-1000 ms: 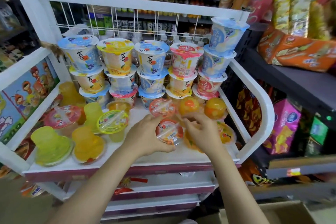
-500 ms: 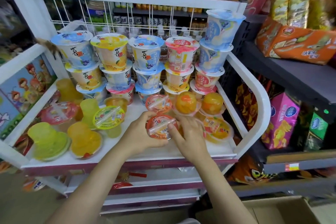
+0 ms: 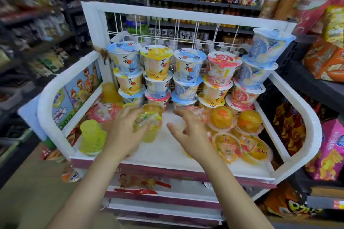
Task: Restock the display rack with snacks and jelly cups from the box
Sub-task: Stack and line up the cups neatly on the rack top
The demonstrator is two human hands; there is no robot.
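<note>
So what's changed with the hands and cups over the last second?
Both hands have left the red-lidded cup they held at front centre. The left hand moved left and now has its grip on the green-lidded cup. The right hand is open, holding nothing. That red-lidded cup is no longer clearly visible. The stacked cups at the back stayed put.

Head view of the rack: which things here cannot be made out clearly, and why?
- Jelly cup under the left hand: blurred by motion, label unreadable; grip uncertain.
- Shelf behind the right hand: hidden by the hand.
- Lower tiers: mostly covered by the forearms.
- The box: not in view.
</note>
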